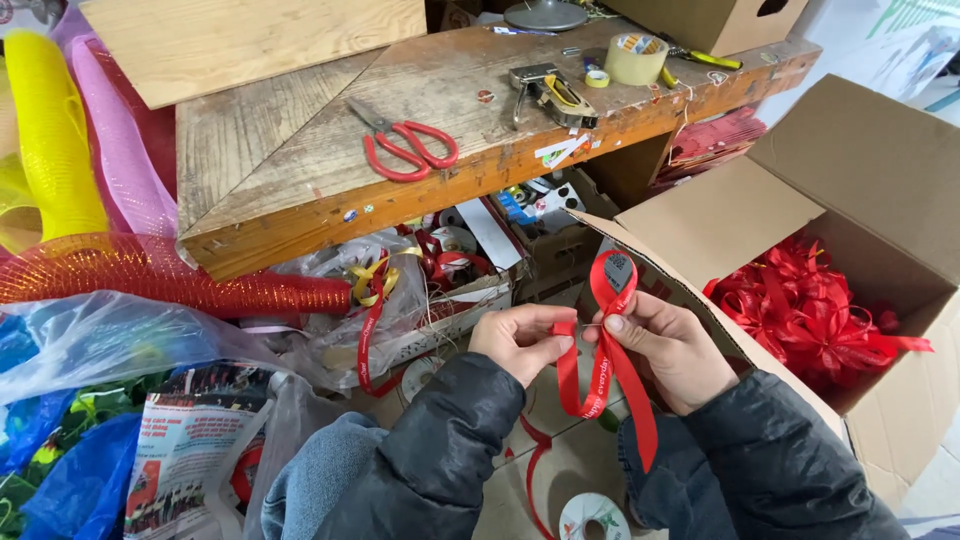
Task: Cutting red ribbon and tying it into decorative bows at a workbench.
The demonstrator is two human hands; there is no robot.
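1. A worn wooden workbench (300,170) with a scuffed, thick plank top fills the upper middle.
2. Red-handled scissors (408,148) lie near its front edge.
3. A grey metal staple gun with a yellow lever (550,92) lies to their right.
4. A roll of clear packing tape (637,58) stands beyond it.
5. A pale wooden board (250,40) rests on the bench's far left.
6. A brown cardboard box (715,18) sits at the far right corner.

Red-handled scissors (408,150) lie on the worn wooden table (290,180); a tape roll (637,58) stands near a metal stapler (550,93); an open cardboard box (720,215) holds red bows (805,315)
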